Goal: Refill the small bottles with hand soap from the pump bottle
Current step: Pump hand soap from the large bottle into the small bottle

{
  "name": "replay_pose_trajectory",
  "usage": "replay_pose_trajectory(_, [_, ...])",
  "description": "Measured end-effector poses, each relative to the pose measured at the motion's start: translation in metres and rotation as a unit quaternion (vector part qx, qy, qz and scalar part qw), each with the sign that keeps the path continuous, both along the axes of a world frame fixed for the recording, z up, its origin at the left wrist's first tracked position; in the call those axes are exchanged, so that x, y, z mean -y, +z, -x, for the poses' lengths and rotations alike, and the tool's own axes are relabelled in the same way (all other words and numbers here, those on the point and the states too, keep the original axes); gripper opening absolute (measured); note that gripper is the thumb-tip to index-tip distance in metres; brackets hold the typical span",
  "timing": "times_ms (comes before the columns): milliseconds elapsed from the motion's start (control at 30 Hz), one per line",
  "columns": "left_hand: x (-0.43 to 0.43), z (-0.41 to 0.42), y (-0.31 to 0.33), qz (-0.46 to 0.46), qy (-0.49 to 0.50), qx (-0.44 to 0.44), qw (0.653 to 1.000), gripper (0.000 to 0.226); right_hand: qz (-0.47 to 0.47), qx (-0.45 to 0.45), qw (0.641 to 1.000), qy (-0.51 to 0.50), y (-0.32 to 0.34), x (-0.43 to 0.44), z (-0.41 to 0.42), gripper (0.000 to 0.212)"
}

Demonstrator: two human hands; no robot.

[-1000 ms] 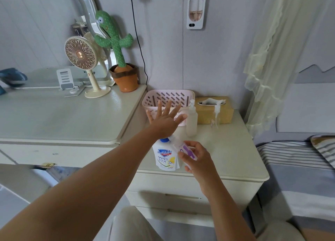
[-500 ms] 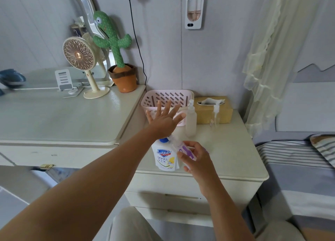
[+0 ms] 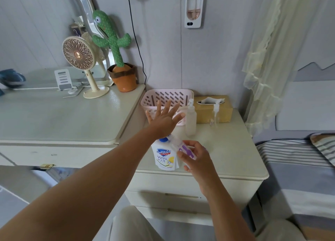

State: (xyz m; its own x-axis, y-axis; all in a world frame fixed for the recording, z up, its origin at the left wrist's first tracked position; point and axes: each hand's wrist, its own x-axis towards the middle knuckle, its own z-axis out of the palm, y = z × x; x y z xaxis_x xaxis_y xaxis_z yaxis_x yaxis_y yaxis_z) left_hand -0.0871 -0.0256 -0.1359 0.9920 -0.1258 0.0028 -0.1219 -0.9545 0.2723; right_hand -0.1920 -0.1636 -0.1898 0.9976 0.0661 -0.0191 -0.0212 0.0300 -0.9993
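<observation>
Left grip [image 3: 164, 121], fingers spread, palm pressing atop white blue-capped pump bottle [image 3: 163, 157] on cream surface [image 3: 228, 150]; right grip [image 3: 197, 159] pinches tilted clear purple-labelled small bottle [image 3: 179, 145].

soap bottle [image 3: 164, 155]: 1 | small bottles [image 3: 183, 147] [image 3: 190, 119] [image 3: 216, 113]: 3 | basket [image 3: 167, 90]: 1 | fan [image 3: 78, 55]: 1

nightstand [image 3: 228, 150] | on top: soap bottle [image 3: 164, 158]; pink basket [image 3: 167, 95]; tissue box [image 3: 223, 114]; frosted bottle [image 3: 190, 122]
</observation>
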Motion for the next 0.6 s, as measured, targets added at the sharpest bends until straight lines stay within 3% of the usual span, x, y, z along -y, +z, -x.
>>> replay_pose_trajectory(600, [0.005, 0.001, 0.001, -0.002, -0.002, -0.018, 1.000, 0.056, -0.010, -0.007, 1.000, -0.002, -0.002, 0.002, 0.002, 0.034])
